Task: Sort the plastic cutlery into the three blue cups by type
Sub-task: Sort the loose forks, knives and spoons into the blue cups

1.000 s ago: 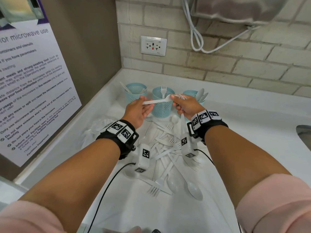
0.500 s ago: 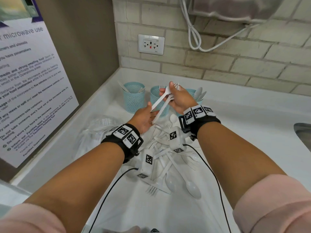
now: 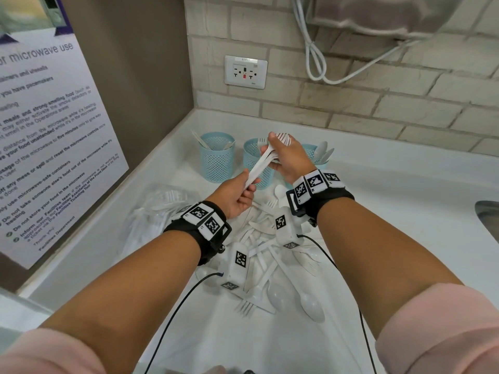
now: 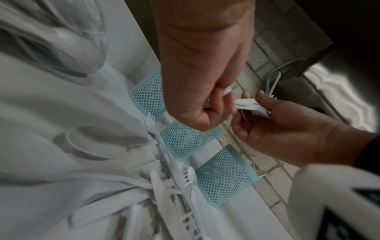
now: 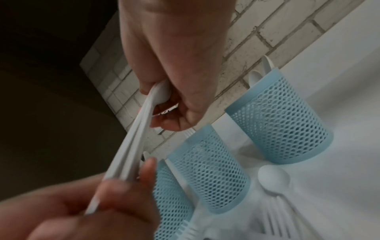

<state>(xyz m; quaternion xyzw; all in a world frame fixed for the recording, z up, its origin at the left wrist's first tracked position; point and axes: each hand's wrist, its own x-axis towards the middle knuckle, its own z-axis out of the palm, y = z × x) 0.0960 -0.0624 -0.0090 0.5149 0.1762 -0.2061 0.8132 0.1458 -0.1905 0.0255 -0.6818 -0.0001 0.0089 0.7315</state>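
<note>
Left hand (image 3: 237,197) and right hand (image 3: 287,157) raised, fingers curled, nearly touching.

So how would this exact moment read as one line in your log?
stage: sorting | right hand: grips fork bundle by tine end | left hand: holds handle ends | bundle above middle cup | loose cutlery pile on counter

White counter (image 3: 405,238) is holding three cups (image 3: 216,157), a loose cutlery pile (image 3: 270,255) and a plastic bag (image 3: 162,209).
</note>
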